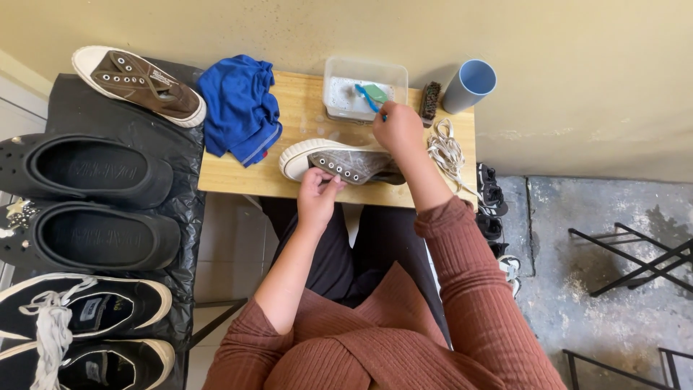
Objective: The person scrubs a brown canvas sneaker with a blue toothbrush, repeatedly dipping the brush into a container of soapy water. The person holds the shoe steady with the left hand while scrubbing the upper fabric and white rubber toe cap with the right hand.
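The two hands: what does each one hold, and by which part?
The left hand grips the brown sneaker at its eyelet edge. The right hand holds a blue toothbrush by its handle.

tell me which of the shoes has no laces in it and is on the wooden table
The brown high-top sneaker under both hands: its eyelets are empty, and it alone lies on the wooden table. Its twin rests on black plastic.
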